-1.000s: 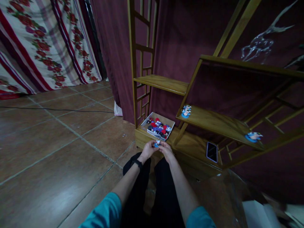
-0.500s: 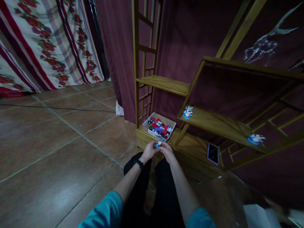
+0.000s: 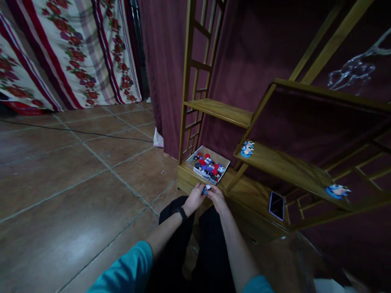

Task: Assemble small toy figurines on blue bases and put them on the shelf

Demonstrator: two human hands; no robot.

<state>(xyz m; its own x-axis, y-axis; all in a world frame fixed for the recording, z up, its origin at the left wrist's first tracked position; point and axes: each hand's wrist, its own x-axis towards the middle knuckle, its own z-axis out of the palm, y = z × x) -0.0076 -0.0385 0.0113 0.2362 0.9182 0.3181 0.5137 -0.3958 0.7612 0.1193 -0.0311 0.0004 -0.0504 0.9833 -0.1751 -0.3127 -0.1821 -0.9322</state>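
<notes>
at the far left a cloth (image 3: pixel 81 61) with red flowers and dark stripes hangs down to the tiled floor (image 3: pixel 82 199), where a thin black cable (image 3: pixel 82 132) runs across. next comes a plum curtain (image 3: pixel 171 77), and beside it a wooden rack (image 3: pixel 220 109). on the rack's low board, at its left end, sits an open box (image 3: pixel 224 173) full of small red, purple, white and black toys (image 3: pixel 208 166).

just in front of the box, the left hand (image 3: pixel 195 198), with a black band (image 3: pixel 182 213) at the wrist, pinches the left side of a small blue and white figure (image 3: pixel 207 187); the right hand (image 3: pixel 217 198) grips it from the other side, so both hold it above the knees. the fingers hide part of it.

farther right, what look like two blue-based figures (image 3: pixel 247 149) stand close together on the left end of a middle shelf (image 3: pixel 284 167). below lies a phone (image 3: pixel 277 206), screen dark. another blue-based figure (image 3: pixel 338 191) is at the shelf's right end, and higher up is a clear deer ornament (image 3: pixel 354 72), partly cut off.
</notes>
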